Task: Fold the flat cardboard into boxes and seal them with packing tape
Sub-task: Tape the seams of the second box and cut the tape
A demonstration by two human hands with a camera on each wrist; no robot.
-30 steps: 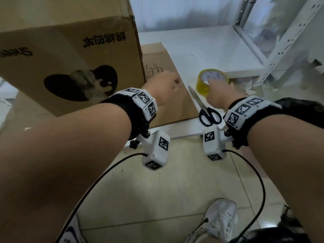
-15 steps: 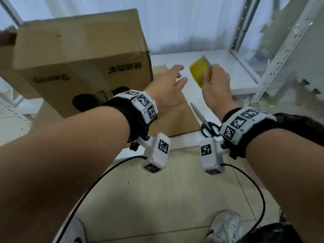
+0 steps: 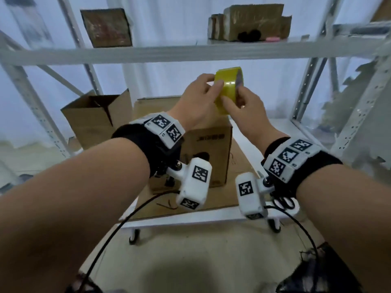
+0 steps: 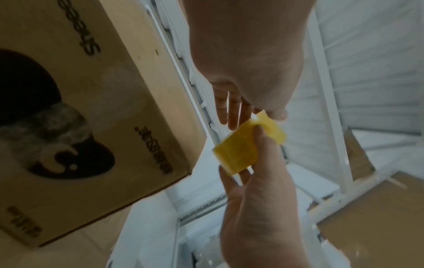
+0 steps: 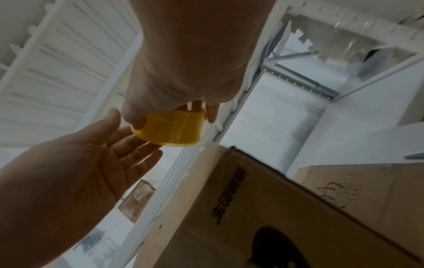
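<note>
A yellow packing tape roll (image 3: pixel 229 87) is held up in the air above a folded cardboard box (image 3: pixel 208 151). My right hand (image 3: pixel 234 101) grips the roll, thumb on its outer face and fingers behind it. In the right wrist view my left hand (image 5: pixel 128 143) lies with straight fingers against the tape roll (image 5: pixel 169 128), its palm facing it. The left hand (image 3: pixel 211 81) touches the roll's left side. The box stands on flat cardboard (image 3: pixel 237 187) on a low white shelf (image 3: pixel 190 218). The left wrist view shows the tape roll (image 4: pixel 241 150) between both hands.
An open cardboard box (image 3: pixel 95 117) stands at the back left of the shelf. Scissors (image 3: pixel 284 203) lie at the shelf's front right, partly hidden by my right wrist. An upper shelf (image 3: pixel 190 51) carries more boxes. White rack posts (image 3: pixel 306 81) stand at both sides.
My right hand has picked the tape roll up off the shelf and raised it. My left hand has left the cardboard and come up to the roll. The head view has tilted upward.
</note>
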